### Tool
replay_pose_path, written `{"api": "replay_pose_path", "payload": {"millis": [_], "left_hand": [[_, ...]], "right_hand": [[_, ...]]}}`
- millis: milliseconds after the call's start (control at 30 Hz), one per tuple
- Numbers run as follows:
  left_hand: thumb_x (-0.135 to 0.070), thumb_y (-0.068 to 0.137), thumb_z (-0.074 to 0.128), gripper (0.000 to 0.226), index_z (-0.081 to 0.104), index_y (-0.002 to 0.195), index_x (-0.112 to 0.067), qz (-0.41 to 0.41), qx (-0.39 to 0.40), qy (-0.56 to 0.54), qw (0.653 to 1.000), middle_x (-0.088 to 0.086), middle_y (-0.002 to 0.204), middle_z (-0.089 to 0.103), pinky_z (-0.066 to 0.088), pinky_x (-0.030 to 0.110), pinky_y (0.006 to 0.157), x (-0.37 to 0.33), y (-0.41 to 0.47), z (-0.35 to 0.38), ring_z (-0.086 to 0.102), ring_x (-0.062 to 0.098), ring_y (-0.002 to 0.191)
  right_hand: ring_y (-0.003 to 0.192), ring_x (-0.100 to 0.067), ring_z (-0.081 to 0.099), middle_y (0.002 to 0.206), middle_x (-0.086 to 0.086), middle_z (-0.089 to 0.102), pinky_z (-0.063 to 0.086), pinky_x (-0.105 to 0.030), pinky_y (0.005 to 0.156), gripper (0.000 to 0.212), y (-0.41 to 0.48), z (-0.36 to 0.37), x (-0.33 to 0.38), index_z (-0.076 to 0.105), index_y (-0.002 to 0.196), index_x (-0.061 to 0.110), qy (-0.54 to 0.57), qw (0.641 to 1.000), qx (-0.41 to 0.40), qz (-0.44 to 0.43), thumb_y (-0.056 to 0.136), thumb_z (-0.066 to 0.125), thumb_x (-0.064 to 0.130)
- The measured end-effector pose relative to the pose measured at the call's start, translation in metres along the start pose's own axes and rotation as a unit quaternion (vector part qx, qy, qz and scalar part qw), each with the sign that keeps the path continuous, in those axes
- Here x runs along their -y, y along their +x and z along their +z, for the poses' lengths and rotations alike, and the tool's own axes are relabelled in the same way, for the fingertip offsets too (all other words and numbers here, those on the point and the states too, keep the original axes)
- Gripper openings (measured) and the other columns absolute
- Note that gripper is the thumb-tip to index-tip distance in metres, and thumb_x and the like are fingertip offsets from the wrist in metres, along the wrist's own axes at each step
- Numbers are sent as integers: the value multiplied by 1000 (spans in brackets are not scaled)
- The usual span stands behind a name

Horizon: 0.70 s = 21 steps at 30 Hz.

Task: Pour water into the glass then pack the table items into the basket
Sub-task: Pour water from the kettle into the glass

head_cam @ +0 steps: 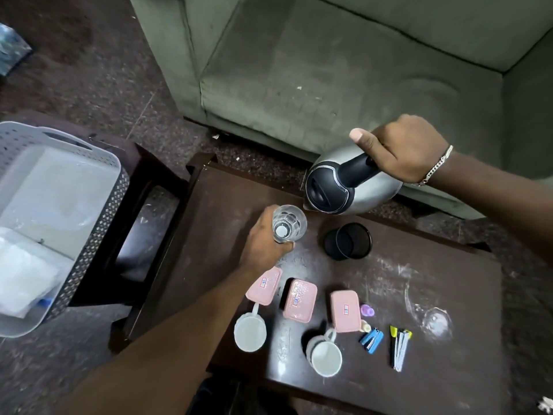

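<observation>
Two hands grip: left point(263, 244) one glass point(288, 223), right point(404, 148) one kettle point(344, 187); three pink boxes point(299, 300), two mugs point(250, 331)

Far-left table point(209, 235): left bare, open to approach.
Near edge: crowded by pink boxes point(300, 300), mugs point(326, 356), stapler point(371, 341).
Centre: blocked by black cup point(348, 241).

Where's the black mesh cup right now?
In the head view, the black mesh cup stands on the dark table, right of the glass and just below the tilted kettle.
</observation>
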<state>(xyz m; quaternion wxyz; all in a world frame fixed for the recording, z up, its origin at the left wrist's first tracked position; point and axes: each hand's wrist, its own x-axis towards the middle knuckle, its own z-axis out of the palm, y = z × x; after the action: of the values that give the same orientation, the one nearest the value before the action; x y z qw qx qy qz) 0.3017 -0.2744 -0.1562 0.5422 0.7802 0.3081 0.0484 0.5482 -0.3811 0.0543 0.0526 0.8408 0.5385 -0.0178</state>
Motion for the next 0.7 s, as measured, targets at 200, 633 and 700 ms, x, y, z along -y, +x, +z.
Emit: {"api": "replay_pose_path", "payload": {"millis": [200, 633, 700], "left_hand": [[-11, 63, 89, 83, 49, 134, -25, -3, 3, 3, 1000, -3, 124, 65, 53, 41, 96, -1, 5, 3, 64, 20, 110], [-12, 66, 90, 83, 47, 135, -27, 3, 12, 7, 1000, -3, 126, 65, 54, 42, 98, 3, 11, 9, 63, 19, 115], [-13, 66, 90, 82, 47, 135, -28, 4, 13, 6, 1000, -4, 127, 64, 54, 42, 98, 3, 11, 9, 63, 18, 115]], "right_hand": [[60, -44, 58, 58, -21, 59, 42, -39, 54, 87, 3, 6, 9, 55, 58, 7, -55, 997, -1, -45, 98, 3, 65], [47, -42, 56, 56, -19, 57, 28, -31, 51, 64, 8, 11, 22, 21, 51, 20, -68, 989, -65, -111, 105, 17, 55], [50, -42, 58, 59, -18, 59, 31, -31, 52, 64, 8, 11, 24, 20, 51, 20, -68, 989, -60, -113, 104, 16, 56]]}}
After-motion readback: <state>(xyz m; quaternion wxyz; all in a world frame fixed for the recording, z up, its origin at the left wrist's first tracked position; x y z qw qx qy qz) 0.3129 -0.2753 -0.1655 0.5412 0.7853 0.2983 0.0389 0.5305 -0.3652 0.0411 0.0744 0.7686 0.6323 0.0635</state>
